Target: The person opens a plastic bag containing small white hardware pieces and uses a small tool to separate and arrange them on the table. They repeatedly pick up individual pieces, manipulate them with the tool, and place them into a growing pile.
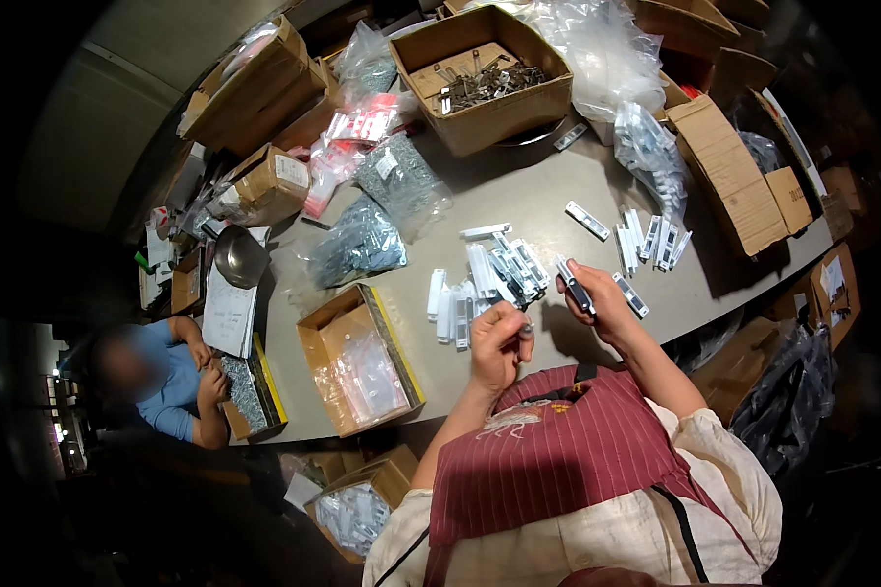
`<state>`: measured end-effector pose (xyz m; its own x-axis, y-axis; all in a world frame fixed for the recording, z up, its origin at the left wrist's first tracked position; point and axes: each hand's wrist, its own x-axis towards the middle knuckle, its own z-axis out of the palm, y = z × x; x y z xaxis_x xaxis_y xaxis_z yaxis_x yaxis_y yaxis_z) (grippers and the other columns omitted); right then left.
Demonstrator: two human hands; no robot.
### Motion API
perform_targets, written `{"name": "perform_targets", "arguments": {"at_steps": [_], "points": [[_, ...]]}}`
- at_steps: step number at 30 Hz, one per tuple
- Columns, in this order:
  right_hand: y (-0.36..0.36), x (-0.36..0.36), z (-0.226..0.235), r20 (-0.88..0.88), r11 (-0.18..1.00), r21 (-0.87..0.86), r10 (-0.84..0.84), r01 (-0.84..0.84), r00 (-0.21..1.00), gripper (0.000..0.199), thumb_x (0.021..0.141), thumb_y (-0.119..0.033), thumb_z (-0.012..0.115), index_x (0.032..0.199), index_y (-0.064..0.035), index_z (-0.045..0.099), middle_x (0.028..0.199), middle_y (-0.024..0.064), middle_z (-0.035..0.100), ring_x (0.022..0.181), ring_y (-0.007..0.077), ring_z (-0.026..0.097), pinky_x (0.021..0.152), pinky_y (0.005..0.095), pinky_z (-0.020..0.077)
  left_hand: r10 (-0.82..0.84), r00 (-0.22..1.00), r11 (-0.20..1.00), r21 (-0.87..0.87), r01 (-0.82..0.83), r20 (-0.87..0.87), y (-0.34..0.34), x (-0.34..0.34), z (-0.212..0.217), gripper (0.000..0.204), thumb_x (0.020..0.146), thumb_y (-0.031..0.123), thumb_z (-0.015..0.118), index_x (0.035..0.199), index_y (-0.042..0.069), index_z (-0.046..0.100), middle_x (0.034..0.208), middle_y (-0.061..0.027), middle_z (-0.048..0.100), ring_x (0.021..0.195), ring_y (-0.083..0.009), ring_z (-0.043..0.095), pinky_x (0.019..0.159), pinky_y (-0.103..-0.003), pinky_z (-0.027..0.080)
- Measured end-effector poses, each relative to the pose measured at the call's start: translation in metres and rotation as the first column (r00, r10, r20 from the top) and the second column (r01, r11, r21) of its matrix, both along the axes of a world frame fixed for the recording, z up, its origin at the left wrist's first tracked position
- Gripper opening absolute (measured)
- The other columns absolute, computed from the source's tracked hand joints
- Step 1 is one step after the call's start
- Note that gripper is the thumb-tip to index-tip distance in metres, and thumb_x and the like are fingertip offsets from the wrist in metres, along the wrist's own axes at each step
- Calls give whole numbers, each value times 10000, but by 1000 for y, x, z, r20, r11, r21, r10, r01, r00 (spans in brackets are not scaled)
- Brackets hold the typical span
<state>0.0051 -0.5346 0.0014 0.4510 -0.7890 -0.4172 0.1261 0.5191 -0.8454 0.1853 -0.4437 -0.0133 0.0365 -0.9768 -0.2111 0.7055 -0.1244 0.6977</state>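
My right hand [605, 311] grips a slim white bar-shaped part with a dark face [576, 290], holding it upright above the table between thumb and fingers. Close to it, my left hand [497, 344] is closed in a pinch; a small greyish tip shows at its fingers, too small to name. Just beyond the left hand lies a heap of white and silvery bar parts [504, 266]. More of these bars [648, 240] are grouped to the right, and a single bar [587, 221] lies farther back. Another bar [630, 294] rests beside my right hand.
An open carton of small metal pieces [514, 122] stands at the back. Bags of metal parts [357, 238] lie left, near a shallow box of clear bags [318, 367]. A metal bowl [242, 256] sits farther left, near a seated person in blue [171, 377]. Cartons [734, 181] line the right.
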Motion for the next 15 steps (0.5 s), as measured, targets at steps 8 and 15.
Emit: {"name": "perform_targets", "arguments": {"at_steps": [8,15], "points": [[13,12,-13,-26,954,-298,22,-29,999,349,1065,-331,447,1054,-25,614,711,67,613,580,118,583,541,260,480,-373,912,926,138,353,173,-6,-11,11,340,1013,306,493,865,23,611,695,-111,637,485,-68,443,425,-214,325],[16,15,-29,-212,920,-359,84,-157,974,328,1040,-310,519,998,-3,627,711,58,624,565,99,582,507,264,464,-368,799,930,171,326,475,-2,-18,12,387,1017,327,552,823,3,634,608,-20,575,525,-64,480,479,-230,339]]}}
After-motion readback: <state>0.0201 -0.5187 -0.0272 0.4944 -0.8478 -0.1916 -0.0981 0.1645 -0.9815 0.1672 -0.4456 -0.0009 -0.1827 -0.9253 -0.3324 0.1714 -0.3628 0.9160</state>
